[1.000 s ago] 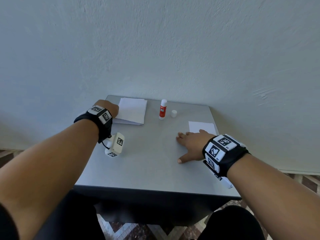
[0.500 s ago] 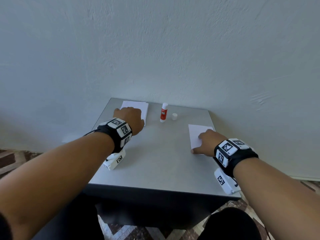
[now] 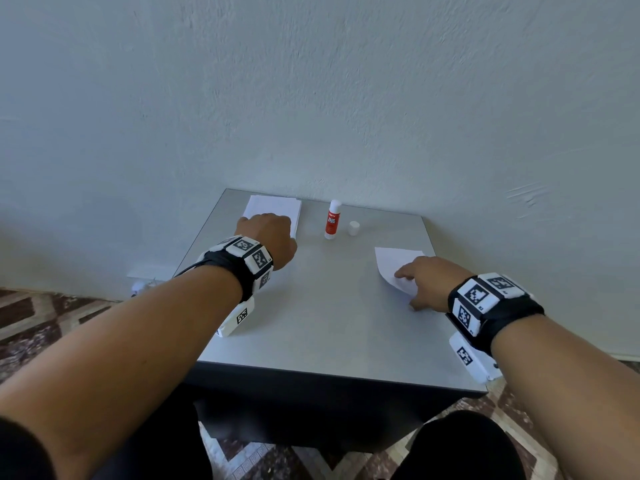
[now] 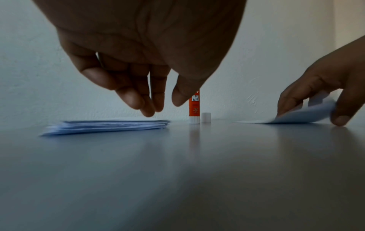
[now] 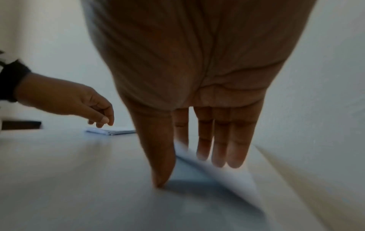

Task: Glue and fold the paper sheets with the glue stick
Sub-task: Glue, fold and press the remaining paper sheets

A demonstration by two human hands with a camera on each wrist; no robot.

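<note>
A stack of white paper sheets (image 3: 273,206) lies at the table's back left. My left hand (image 3: 277,237) hovers over its near edge; in the left wrist view the left hand (image 4: 164,107) hangs with loosely bent fingers just above the stack (image 4: 106,125), holding nothing. The uncapped red glue stick (image 3: 332,220) stands upright at the back middle, its white cap (image 3: 354,228) beside it. A single sheet (image 3: 393,263) lies at the right. My right hand (image 3: 408,289) rests on it with straight fingers (image 5: 219,150); the thumb touches the table and the sheet's near edge (image 5: 227,173) bows up.
The grey table (image 3: 322,327) stands against a pale wall; its front edge is near my knees. The single sheet lies close to the table's right edge. Patterned floor shows on both sides.
My left hand moved from beside the stack to above its near edge. My right hand went from the table's middle to the single sheet, whose near edge has lifted.
</note>
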